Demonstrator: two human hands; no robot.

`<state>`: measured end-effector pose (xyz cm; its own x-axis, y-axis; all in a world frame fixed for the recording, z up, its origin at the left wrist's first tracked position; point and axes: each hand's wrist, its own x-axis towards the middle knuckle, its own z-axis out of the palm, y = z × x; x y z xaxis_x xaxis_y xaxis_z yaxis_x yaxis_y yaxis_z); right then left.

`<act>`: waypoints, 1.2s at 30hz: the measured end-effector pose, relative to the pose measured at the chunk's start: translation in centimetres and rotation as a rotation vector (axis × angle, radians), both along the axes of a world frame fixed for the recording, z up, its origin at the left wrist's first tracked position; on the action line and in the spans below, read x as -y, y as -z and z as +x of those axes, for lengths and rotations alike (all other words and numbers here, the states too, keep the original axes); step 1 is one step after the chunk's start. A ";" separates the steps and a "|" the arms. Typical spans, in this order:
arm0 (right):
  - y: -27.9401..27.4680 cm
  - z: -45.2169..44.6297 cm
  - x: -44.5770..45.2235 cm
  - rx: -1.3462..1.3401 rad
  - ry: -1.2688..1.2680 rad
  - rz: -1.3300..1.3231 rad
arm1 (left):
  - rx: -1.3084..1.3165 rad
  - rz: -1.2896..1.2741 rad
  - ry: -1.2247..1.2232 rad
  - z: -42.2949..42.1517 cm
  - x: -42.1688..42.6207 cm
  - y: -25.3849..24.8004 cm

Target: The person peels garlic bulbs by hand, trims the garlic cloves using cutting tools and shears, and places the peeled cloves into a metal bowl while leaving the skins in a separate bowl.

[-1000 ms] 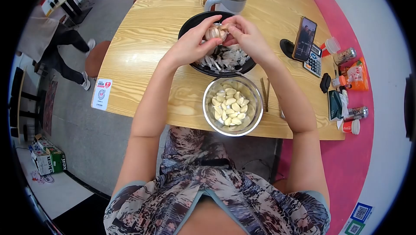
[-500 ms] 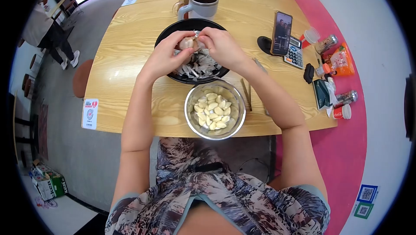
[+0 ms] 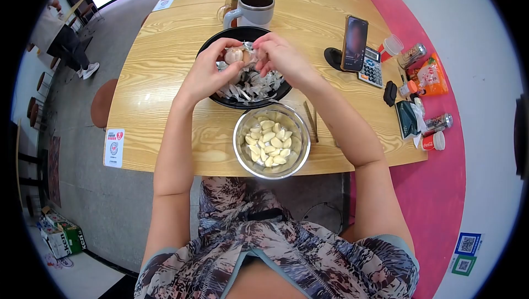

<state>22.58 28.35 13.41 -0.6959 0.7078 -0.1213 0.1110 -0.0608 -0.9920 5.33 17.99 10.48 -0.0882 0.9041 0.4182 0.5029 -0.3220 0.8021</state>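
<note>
Left hand [image 3: 205, 72] clasps a garlic bulb [image 3: 235, 56] (above 1 black bowl [image 3: 237, 33]), right hand [image 3: 285, 61] pinching its papery skin [image 3: 254, 55].

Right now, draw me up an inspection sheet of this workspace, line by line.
Surface: wooden table, pale and grained.
Job's things: garlic bulb held over a black bowl with papery skins; metal bowl nearer the body, containing peeled cloves.
Clutter: mug beyond the black bowl; phone, calculator and orange packet to the right.
Hands: left hand grips the bulb; right hand is beside it, grip unclear.
Cables: apparently a thin dark cord below the table's near edge.
Surroundings: person, stool and carton to the left.
</note>
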 end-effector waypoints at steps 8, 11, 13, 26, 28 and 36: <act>1.4 -1.4 1.3 0.081 -0.139 0.192 | 0.325 0.002 0.066 0.1 -0.4 0.7; 1.6 -1.7 1.5 -0.012 -0.081 0.145 | 0.292 -0.003 0.062 0.2 -0.4 0.6; 2.2 -2.0 2.3 0.067 0.046 0.552 | 0.181 -0.004 0.024 0.4 -0.3 0.4; 0.6 -2.7 2.7 -0.002 -0.001 0.403 | 0.090 0.082 0.019 1.2 -0.5 0.5; 0.2 -2.6 2.8 0.015 -0.011 0.309 | -0.009 0.060 -0.022 1.1 -0.5 0.4; 1.3 -2.2 1.4 -0.012 -0.108 0.489 | -0.130 0.162 -0.085 0.5 -0.9 1.0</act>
